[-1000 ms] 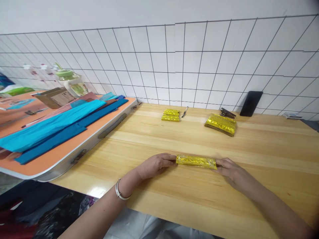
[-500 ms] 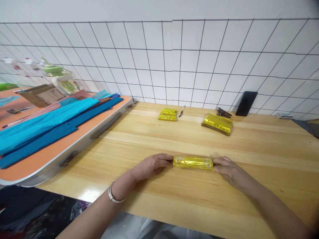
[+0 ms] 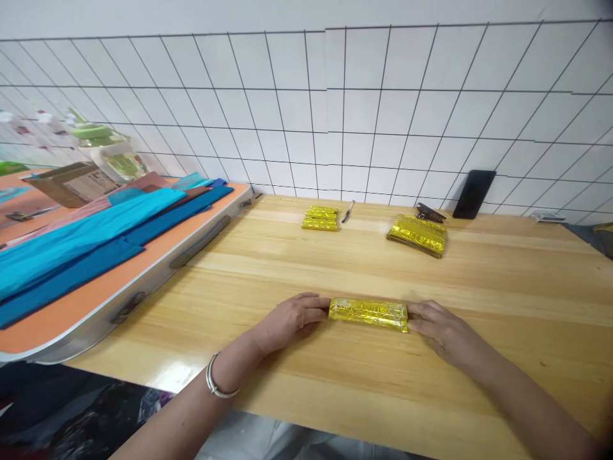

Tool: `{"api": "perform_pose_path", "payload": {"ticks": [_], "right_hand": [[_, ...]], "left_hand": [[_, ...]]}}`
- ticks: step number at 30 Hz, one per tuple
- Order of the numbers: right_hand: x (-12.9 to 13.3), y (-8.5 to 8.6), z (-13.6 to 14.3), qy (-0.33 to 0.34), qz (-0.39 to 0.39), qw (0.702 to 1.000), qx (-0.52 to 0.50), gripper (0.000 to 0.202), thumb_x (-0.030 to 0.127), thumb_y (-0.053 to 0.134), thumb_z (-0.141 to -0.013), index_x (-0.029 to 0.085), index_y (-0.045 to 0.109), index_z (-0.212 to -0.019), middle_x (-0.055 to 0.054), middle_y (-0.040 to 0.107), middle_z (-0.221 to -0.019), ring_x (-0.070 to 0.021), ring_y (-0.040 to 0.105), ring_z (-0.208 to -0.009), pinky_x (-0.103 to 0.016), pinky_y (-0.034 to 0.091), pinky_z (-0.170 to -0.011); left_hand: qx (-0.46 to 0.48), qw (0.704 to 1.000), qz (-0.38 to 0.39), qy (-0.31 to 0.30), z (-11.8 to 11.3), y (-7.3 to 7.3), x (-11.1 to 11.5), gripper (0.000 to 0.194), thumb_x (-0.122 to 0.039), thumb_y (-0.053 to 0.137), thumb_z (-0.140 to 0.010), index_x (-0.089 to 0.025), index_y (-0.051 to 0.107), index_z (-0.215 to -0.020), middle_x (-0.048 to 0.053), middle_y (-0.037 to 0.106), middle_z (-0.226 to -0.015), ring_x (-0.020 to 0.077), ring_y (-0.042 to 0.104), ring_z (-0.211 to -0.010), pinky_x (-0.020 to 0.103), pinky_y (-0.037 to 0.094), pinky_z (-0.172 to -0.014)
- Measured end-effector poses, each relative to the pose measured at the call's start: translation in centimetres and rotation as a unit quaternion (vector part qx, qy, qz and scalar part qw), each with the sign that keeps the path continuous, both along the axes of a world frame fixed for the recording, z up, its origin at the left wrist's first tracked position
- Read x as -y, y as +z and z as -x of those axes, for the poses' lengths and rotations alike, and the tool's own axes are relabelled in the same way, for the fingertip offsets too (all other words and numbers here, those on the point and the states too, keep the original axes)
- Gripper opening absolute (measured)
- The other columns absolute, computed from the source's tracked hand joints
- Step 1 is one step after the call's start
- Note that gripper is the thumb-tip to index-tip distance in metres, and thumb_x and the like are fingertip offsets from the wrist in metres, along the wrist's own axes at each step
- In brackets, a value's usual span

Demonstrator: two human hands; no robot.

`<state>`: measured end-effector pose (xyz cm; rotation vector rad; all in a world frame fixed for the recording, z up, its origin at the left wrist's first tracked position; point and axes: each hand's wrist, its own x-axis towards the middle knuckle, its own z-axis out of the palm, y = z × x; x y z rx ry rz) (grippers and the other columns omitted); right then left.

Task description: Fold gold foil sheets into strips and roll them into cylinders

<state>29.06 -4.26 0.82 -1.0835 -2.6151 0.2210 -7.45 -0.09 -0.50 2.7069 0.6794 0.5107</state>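
Note:
A folded sheet of shiny gold foil paper (image 3: 368,313) lies crosswise over the wooden table in front of me, long and narrow like a flattened tube. My left hand (image 3: 297,318) grips its left end, the fingertips partly hidden at the paper's edge. At the opposite end, my right hand (image 3: 437,327) pinches the paper between thumb and fingers. Whether any fingertips are tucked inside the fold, I cannot tell. Beyond my hands lie a small gold foil piece (image 3: 320,218) with folded ridges and a thicker stack of gold foil paper (image 3: 417,235).
A pen (image 3: 348,211) lies beside the small foil piece. Behind the stack sit a dark clip (image 3: 430,213) and a black phone (image 3: 474,194) leaning on the tiled wall. To the left, an orange-topped table (image 3: 90,285) bears blue cloth (image 3: 96,233), a cardboard box (image 3: 71,183) and a bottle (image 3: 108,153).
The foil paper between my hands has rolled slightly, its front face now looking broader and its right end a little lower. Both hands keep hold of the ends. The view has shifted slightly.

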Motion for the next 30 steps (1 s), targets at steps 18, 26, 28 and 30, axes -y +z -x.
{"api": "perform_pose_path", "payload": {"ticks": [18,26,28,30], "right_hand": [[0.4,0.6,0.1,-0.018,-0.023,1.000,0.002,0.024,0.016,0.043,-0.087,0.023,0.063,-0.099,-0.007,0.062,-0.108,-0.0204,0.054,-0.098,-0.036,0.047,-0.081],[2.1,2.5,2.9,-0.107,-0.066,0.989,0.076,0.016,0.034,0.054,-0.081,0.020,0.057,-0.089,-0.010,0.062,-0.095,-0.0245,0.055,-0.087,-0.040,0.046,-0.076],[2.4,2.5,4.4,-0.107,-0.095,0.985,0.096,0.029,0.039,0.058,-0.078,0.017,0.057,-0.097,-0.014,0.059,-0.106,-0.0294,0.052,-0.099,-0.045,0.043,-0.084],[2.4,2.3,5.8,-0.099,-0.131,0.979,0.120,0.042,0.040,0.059,-0.077,0.014,0.054,-0.110,-0.017,0.055,-0.117,-0.0334,0.047,-0.110,-0.048,0.038,-0.091]], "left_hand": [[0.008,0.998,-0.048,0.026,-0.8,0.0,0.6,0.023,-0.011,0.043,-0.086,-0.019,0.060,-0.098,0.007,0.061,-0.112,0.0169,0.057,-0.101,0.033,0.041,-0.092],[0.005,0.997,-0.066,0.044,-1.3,0.2,0.9,0.020,-0.012,0.039,-0.088,-0.018,0.057,-0.084,0.008,0.063,-0.098,0.0166,0.057,-0.096,0.034,0.039,-0.092],[-0.002,0.997,-0.065,0.049,-1.4,0.2,0.9,0.018,-0.011,0.039,-0.087,-0.018,0.056,-0.085,0.008,0.063,-0.097,0.0167,0.057,-0.095,0.033,0.039,-0.092],[-0.014,0.996,-0.064,0.055,-1.4,0.2,0.9,0.017,-0.010,0.041,-0.086,-0.018,0.056,-0.086,0.007,0.063,-0.097,0.0168,0.057,-0.096,0.032,0.038,-0.091]]}}
